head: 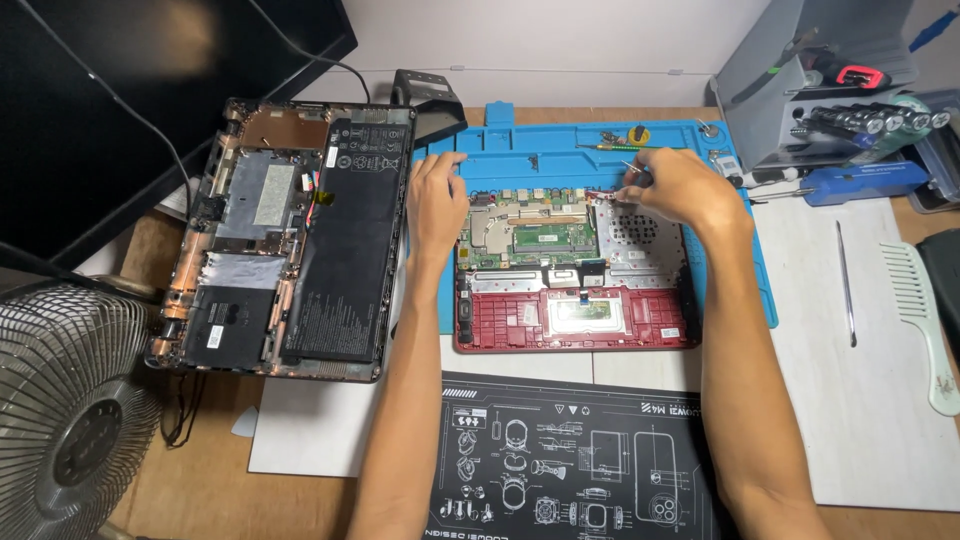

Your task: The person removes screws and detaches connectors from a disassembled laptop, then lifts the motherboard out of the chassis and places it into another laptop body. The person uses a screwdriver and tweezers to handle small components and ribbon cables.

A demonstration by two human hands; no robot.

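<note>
The opened red laptop chassis (pixel 575 290) lies at the centre of the frame on a blue repair mat (pixel 560 145), its green motherboard (pixel 530 235) exposed in the upper half and the red palm-rest frame below it. At the chassis's upper right corner, the right hand (pixel 685 190) is closed, fingers pinched together on a slim tool (pixel 632 170) (a small screwdriver or tweezers; which cannot be told), its tip held at the top edge of the board. The left hand (pixel 437 200) is laid flat with fingers together against the chassis's upper left edge, bracing it.

As a judgement, the work is best done with the tool kept square to the fastener or connector, light pressure only, and the chassis held steady so that nothing slips onto the board.

To the left, the removed bottom cover (pixel 285 240) with its black battery is seen lying open. A metal spudger (pixel 846 285) and a pale green comb (pixel 920 320) rest on the white sheet at the right, a fan (pixel 70 400) at the lower left.
</note>
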